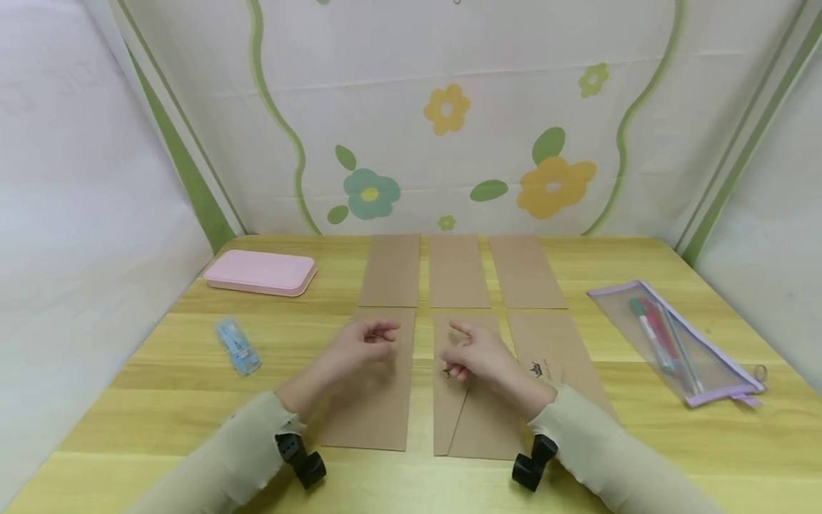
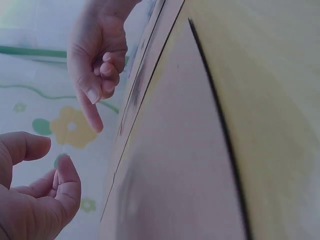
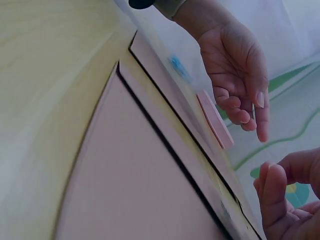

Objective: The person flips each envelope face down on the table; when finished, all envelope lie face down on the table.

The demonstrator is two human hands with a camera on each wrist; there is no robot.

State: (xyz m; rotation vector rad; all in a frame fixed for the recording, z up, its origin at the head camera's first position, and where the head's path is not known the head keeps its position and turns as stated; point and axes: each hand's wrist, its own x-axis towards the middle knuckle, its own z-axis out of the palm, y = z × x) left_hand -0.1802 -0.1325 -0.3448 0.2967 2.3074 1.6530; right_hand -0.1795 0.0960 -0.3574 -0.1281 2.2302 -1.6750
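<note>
Sleeves point(image 1: 218, 457), pale beige, enter from the near edge, each with a black wrist camera point(image 1: 300, 460) below the cuff. Left hand point(image 1: 366, 343): thumb and fingers apart and slightly bent, held above the left near envelope point(image 1: 375, 410). Right hand point(image 1: 478, 353): index finger extended, apart from the other fingers, which curl loosely; it is held above the middle near envelope point(image 1: 481, 425). The two hands face each other, well apart. The middle envelope shows a slanting seam and a dark mark partly hidden by the right hand; the right near envelope point(image 1: 552, 335) bears a small crown print and lies partly beneath the right forearm. All lie flat on the wood-grain worktop point(image 1: 160, 400), with strips of wood between them. At left, a blue object point(image 1: 239, 346), its type unclear; at right, a mesh pouch point(image 1: 619, 318) with lilac edging, containing pens point(image 1: 653, 335). Farther left, a pink case point(image 1: 260, 271). Just beyond the near row, three plain far envelopes point(image 1: 459, 271). Behind, a white backdrop point(image 1: 385, 71) with yellow and blue-green flowers point(image 1: 555, 187).
</note>
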